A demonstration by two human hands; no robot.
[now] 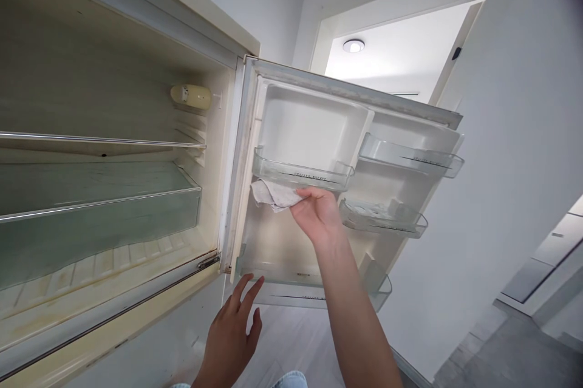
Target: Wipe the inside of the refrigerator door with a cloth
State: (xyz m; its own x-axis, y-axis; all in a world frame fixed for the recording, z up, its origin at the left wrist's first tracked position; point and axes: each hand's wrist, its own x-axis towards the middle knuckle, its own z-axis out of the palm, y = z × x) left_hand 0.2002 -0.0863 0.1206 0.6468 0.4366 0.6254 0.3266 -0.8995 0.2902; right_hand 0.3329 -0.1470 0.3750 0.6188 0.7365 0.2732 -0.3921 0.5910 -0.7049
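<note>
My right hand [317, 212] grips a pale cloth [276, 194], its fingers closed on the cloth's right end. The cloth is just below the upper left clear shelf bin [303, 173] of the open fridge door [282, 236]; whether it touches the door I cannot tell. Lower down, my left hand [234, 327] holds nothing, with its fingers apart. Its fingertips are near the bottom door bin [291, 297], and contact is unclear.
To the left stands the open fridge compartment [212, 194] with glass shelves, a clear drawer [104, 224] and a cream lamp housing [191, 96]. More bins [410, 157] line the door's right side. A white wall [483, 163] and a doorway lie beyond.
</note>
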